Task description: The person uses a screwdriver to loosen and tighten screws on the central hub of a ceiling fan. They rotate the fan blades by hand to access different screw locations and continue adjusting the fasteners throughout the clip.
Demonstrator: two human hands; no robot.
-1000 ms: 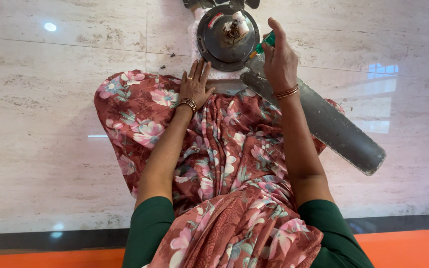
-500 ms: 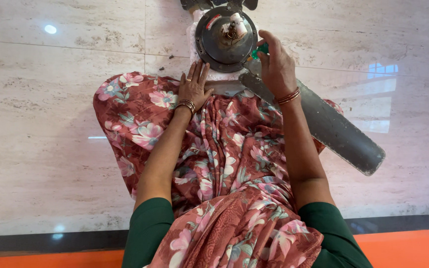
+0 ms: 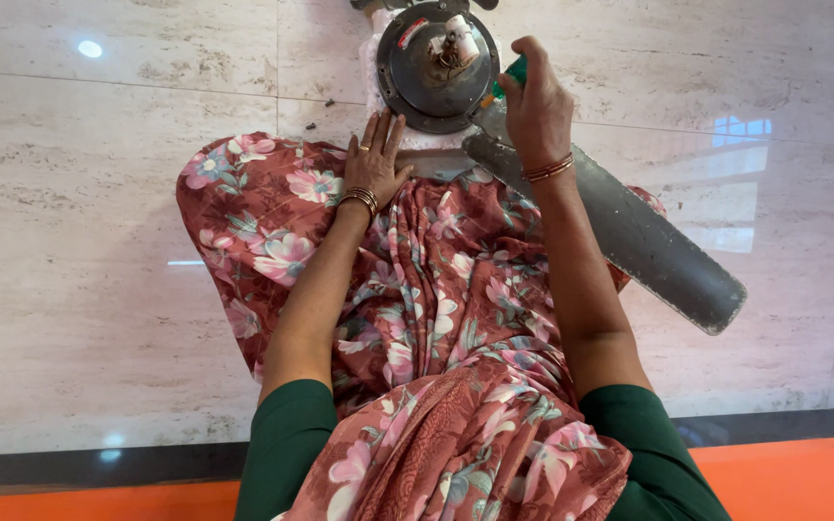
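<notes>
The left hand (image 3: pixel 375 164) is laid flat, fingers released, beside the round dark metal fan motor (image 3: pixel 433 66); the right hand (image 3: pixel 536 108) is clenched on a green-handled tool (image 3: pixel 515 69); the grey fan blade (image 3: pixel 620 230) runs diagonally down-right.

I see a dull, dusty metal fan motor housing (image 3: pixel 433 68) and matt grey blade (image 3: pixel 629 232), printed floral cloth (image 3: pixel 436 289), glossy polished stone floor (image 3: pixel 79 289).

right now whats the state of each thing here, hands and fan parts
left hand: flat, fingers spread, resting by the motor's near edge
right hand: closed on a green-handled tool
fan motor: lying on the floor, round face up
fan blade: dusty grey, running out from the motor, over the knee
floor: glossy, pale marble
</notes>
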